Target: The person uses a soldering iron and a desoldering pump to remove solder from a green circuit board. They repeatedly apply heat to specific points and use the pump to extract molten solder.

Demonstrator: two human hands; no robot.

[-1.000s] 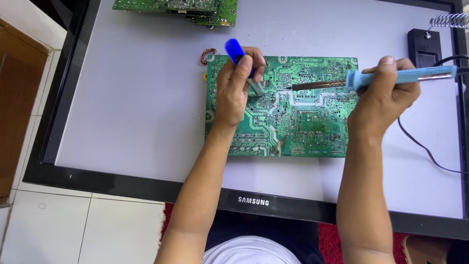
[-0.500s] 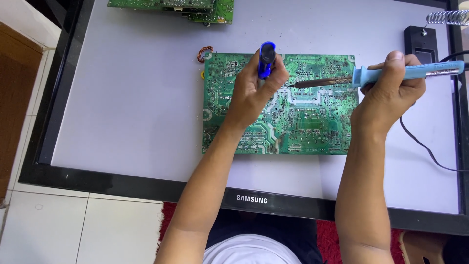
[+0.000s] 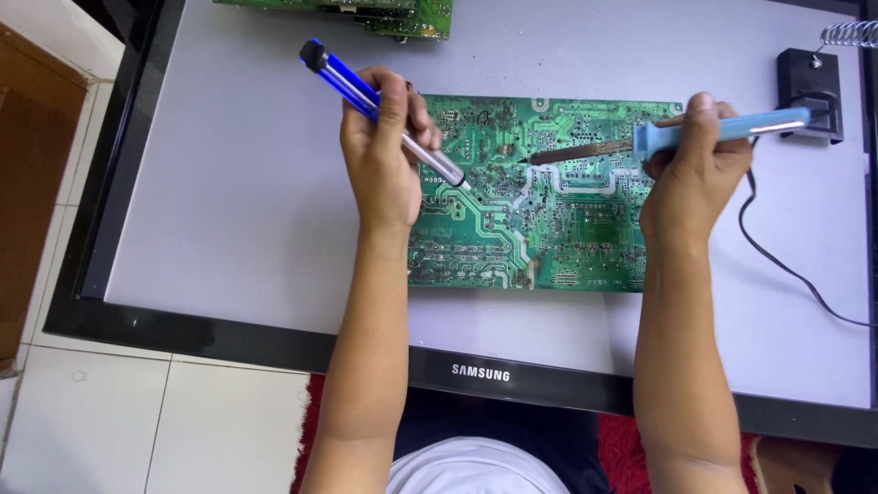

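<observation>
A green circuit board [image 3: 558, 229] lies solder side up on a flat television panel [image 3: 229, 183]. My left hand [image 3: 384, 155] grips a blue and silver desoldering pump [image 3: 366, 96], tilted with its tip down near the board's upper left area. My right hand [image 3: 695, 169] holds a light blue soldering iron [image 3: 713, 133], level, with its dark tip pointing left and resting just above the board's middle top. The two tips are a short way apart.
A black soldering iron stand [image 3: 809, 91] with a wire coil sits at the far right, and a black cord [image 3: 786, 265] trails from the iron. A second green board [image 3: 393, 14] lies at the top edge. Wooden furniture [image 3: 37, 165] stands left.
My left hand has moved left and tipped the pump from nearly upright over the board to a slant, its blue end now out to the upper left. The iron stays about where it was.
</observation>
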